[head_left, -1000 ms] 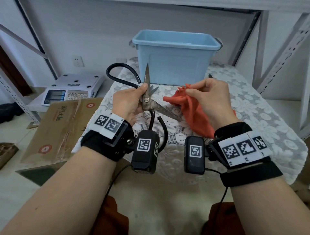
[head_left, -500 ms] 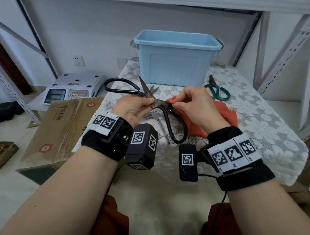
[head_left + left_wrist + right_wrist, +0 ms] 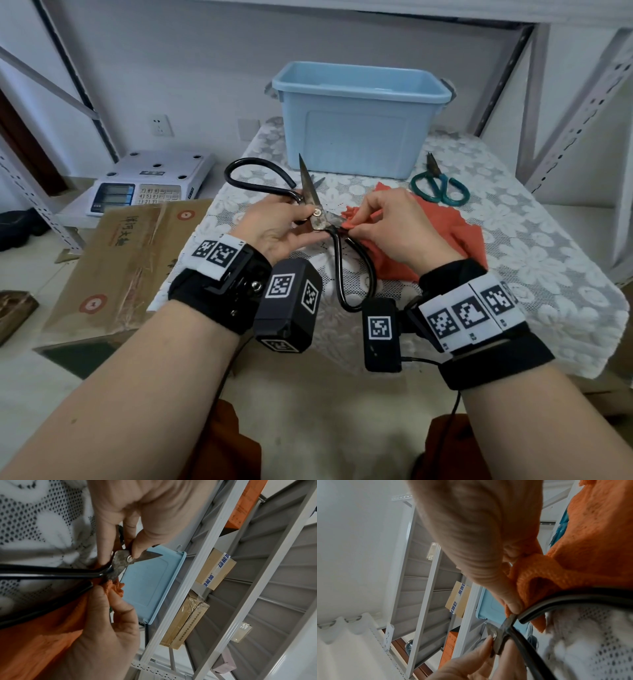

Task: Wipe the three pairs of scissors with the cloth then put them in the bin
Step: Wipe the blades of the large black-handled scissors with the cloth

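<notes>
The taped carton (image 3: 215, 568) on the shelf bears blue characters "动能加" along its tape, seen again from the right wrist (image 3: 458, 599). The lower carton (image 3: 184, 620) carries a line of small Chinese print, too fine to read surely. The flattened cardboard (image 3: 113, 260) left of the desk shows dark brush characters, unclear. The wrist bands carry only square code markers.

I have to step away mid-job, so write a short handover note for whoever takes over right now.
Left hand: grips the big black-handled scissors at the pivot, blades spread open.
Right hand: pinches the orange cloth onto one blade.
Green-handled scissors lie on the table right of the blue bin. A third blade tip peeks out behind the big pair.
Done: can't tell; the bin's inside is hidden.
Left: finish wiping, bin this pair, then the rest.
</notes>
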